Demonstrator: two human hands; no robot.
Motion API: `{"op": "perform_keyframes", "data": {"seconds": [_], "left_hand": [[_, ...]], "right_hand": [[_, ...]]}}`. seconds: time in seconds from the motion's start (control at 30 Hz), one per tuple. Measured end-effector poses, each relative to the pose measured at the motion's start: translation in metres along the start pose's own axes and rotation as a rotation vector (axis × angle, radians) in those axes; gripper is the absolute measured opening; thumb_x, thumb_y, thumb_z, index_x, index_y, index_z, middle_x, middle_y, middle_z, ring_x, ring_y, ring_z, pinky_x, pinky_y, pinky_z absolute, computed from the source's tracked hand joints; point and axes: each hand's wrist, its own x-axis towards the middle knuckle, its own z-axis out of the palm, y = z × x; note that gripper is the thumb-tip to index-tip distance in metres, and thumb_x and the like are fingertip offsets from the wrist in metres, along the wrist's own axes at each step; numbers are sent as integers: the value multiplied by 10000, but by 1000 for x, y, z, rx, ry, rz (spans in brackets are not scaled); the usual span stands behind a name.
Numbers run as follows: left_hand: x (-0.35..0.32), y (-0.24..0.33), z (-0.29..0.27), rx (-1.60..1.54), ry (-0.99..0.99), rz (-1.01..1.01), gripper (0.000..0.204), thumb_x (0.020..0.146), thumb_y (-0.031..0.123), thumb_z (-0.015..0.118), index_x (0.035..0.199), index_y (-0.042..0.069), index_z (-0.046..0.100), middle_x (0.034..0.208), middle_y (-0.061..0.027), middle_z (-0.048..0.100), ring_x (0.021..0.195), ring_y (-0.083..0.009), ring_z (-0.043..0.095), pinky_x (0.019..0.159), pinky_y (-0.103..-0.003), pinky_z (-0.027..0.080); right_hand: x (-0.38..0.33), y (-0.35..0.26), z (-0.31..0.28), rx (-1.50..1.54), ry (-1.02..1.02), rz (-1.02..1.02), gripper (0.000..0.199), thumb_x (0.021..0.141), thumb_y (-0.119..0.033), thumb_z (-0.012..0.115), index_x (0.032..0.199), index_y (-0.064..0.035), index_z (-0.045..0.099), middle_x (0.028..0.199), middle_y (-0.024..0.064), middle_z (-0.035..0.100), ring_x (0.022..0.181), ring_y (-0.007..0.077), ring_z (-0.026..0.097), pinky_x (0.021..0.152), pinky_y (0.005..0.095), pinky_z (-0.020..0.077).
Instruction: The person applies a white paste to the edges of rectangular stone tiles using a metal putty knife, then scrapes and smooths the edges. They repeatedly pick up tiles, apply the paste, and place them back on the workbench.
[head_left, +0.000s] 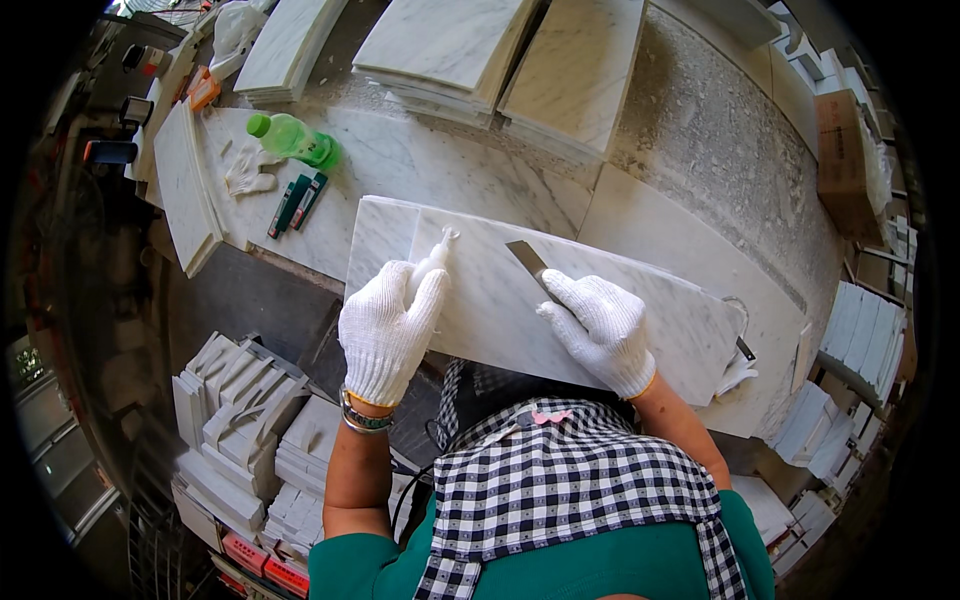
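White marble slab (500,300) lies flat on the workbench (420,165) in front of me. My gloved left hand (388,330) presses on it, fingers closed around a small white tube (437,250). My gloved right hand (600,330) grips a flat metal scraper (530,262), blade resting on the stone.

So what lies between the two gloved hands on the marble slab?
In the head view, only bare marble slab lies between the left hand and the right hand, which holds a flat metal blade.
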Motion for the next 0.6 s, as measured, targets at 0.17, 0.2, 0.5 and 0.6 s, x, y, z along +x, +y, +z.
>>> {"op": "perform_keyframes", "data": {"seconds": [0.17, 0.2, 0.5, 0.6], "left_hand": [[1, 0, 0, -15, 3, -2, 302, 920, 343, 723, 943, 42, 710, 729, -169, 685, 656, -331, 699, 598, -390, 524], [0, 0, 0, -12, 1, -6, 302, 921, 344, 722, 943, 43, 711, 726, -166, 686, 655, -329, 701, 596, -390, 523], [0, -2, 1, -4, 7, -6, 303, 919, 343, 725, 954, 43, 717, 730, -167, 696, 654, -326, 707, 603, -389, 528], [0, -3, 2, -4, 24, 12, 298, 919, 341, 725, 953, 45, 719, 735, -167, 699, 651, -325, 707, 605, -388, 529]], "right_hand": [[0, 0, 0, 0, 5, -2, 375, 803, -143, 834, 1152, -45, 739, 778, 107, 689, 626, 252, 651, 578, 346, 522], [0, -1, 0, 2, 5, 0, 375, 803, -144, 835, 1152, -46, 740, 775, 107, 688, 625, 251, 650, 577, 346, 522], [0, -1, 0, -9, 2, 15, 367, 806, -150, 833, 1149, -58, 742, 768, 101, 684, 614, 242, 643, 571, 345, 518], [1, -2, 0, -9, 7, 7, 367, 805, -151, 833, 1148, -58, 743, 776, 101, 688, 615, 245, 643, 572, 347, 517]]}}
